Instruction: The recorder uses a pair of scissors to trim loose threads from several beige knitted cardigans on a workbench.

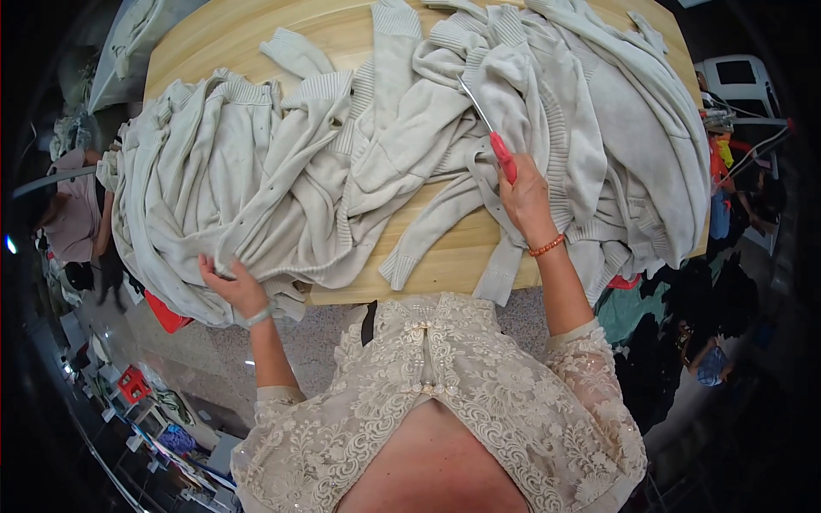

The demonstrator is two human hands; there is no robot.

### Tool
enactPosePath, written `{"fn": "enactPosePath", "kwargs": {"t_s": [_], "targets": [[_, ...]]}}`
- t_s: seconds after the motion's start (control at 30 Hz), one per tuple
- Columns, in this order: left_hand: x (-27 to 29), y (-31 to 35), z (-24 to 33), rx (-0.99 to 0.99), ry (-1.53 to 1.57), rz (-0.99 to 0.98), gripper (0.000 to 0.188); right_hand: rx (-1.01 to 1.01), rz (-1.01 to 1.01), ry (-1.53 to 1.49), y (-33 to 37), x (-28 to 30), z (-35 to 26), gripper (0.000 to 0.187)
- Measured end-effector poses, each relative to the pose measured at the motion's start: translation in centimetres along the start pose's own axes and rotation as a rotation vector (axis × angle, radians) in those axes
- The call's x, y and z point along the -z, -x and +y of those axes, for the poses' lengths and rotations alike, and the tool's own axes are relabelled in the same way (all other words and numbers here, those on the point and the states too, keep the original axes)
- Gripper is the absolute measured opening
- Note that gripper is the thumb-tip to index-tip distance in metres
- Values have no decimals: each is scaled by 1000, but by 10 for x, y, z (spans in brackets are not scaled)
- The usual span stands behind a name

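The knitted garments before me are off-white leaning to pale grey, lined with ribbed stripes at cuffs and hems. The tool I grip is bright red at its handle and silver along its shaft. My beaded bracelet is orange-red, my bangle whitish, my lace top cream-beige with a floral pattern. The table shows yellowish wood grain; the floor is speckled grey.
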State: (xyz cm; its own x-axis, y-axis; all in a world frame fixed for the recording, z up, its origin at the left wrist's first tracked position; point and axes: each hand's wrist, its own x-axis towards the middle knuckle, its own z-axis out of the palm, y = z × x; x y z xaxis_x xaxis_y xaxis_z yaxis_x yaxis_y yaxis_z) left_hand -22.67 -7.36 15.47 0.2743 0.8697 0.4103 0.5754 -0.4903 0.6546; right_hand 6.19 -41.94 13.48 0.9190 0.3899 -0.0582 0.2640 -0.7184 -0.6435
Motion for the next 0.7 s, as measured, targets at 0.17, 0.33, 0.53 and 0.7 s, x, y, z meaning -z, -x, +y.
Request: {"fn": "enactPosePath", "kwargs": {"t_s": [0.17, 0.33, 0.53, 0.7], "targets": [[-35, 58, 57, -547, -142, -546, 52, -13, -92, 176, 8, -3, -7, 25], [-131, 86, 24, -402, -86, -708, 51, -95, -245, 190, 8, -5, -40, 40], [-141, 63, 23, 423, 547, -1193, 73, -135, -294, -83, 15, 3, -38, 32], [-71, 97, 106, 39, 603, -1248, 68, -68, -422, -253, 30, 2, -51, 31]]}}
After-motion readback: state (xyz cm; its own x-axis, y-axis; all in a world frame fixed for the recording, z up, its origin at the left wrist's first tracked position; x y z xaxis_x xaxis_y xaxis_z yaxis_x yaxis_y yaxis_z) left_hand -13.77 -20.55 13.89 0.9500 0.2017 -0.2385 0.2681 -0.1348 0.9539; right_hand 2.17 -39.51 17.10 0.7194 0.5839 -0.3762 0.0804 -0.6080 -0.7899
